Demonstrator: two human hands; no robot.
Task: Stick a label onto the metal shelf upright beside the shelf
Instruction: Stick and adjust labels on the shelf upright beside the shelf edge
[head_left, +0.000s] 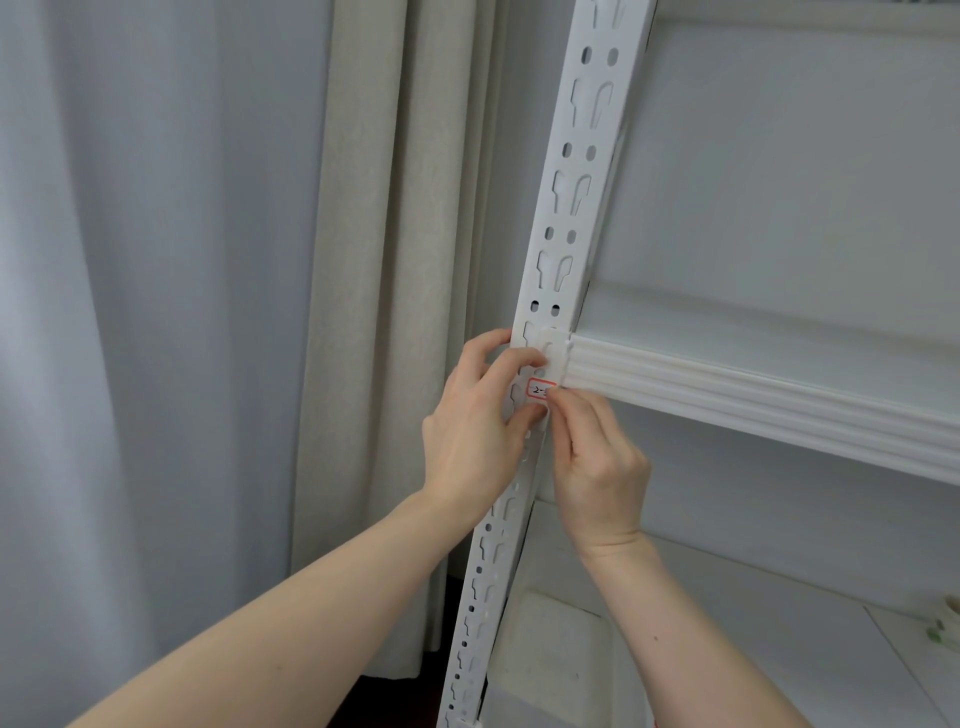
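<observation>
My left hand (475, 426) is curled round the white slotted upright (563, 208) of the metal shelving, thumb and forefinger bracketing the small label (540, 388) from the left, one above it and one below. The label (white, red border, a handwritten mark I can't fully read) lies flat against the front face of the upright, just below the spot where the ribbed shelf edge (753, 400) joins it. My right hand (597, 462) comes up from beneath with its fingers bent, fingertips pinched at the label's right end, covering part of it. A pale curtain (363, 260) hangs in folds to the left of the upright, and a lower shelf board (727, 623) shows below my right wrist
</observation>
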